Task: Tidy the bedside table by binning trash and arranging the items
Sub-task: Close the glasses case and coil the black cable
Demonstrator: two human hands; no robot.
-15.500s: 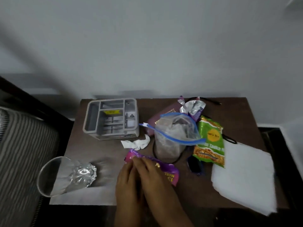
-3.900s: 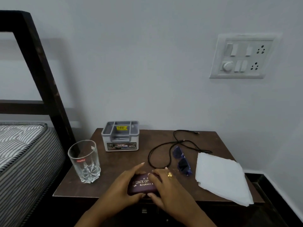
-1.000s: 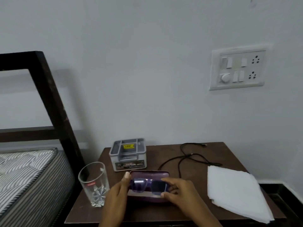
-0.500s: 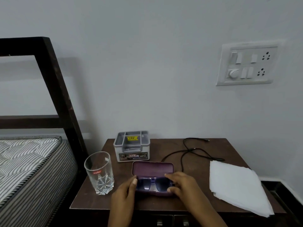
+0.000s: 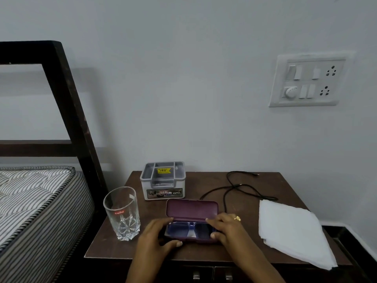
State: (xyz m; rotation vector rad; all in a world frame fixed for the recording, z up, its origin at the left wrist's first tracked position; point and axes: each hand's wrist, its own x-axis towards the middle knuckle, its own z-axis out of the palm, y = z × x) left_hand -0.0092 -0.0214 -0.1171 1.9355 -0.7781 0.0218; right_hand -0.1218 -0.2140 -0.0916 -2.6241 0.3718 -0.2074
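Note:
A maroon glasses case (image 5: 192, 210) lies with its lid up near the front of the brown bedside table (image 5: 253, 186). Blue sunglasses (image 5: 188, 229) lie inside it. My left hand (image 5: 157, 234) grips the case's left end, thumb along the front edge. My right hand (image 5: 225, 226), with a gold ring, holds the right end, fingers over the rim by the glasses. A clear glass (image 5: 122, 213) stands upright at the left. A grey organiser box (image 5: 163, 180) sits behind the case. A black cable (image 5: 236, 188) lies loose at the back. Folded white paper (image 5: 291, 231) lies at the right.
A bed with a striped mattress (image 5: 34, 205) and dark wooden frame (image 5: 67, 107) stands to the left. A white switch panel (image 5: 308, 80) is on the wall at the right. Drawer handles (image 5: 212, 275) show below the table's front edge.
The trash seen earlier is gone and the glass stands upright. In the last second the sunglasses went down into the open case and both hands settled on its two ends.

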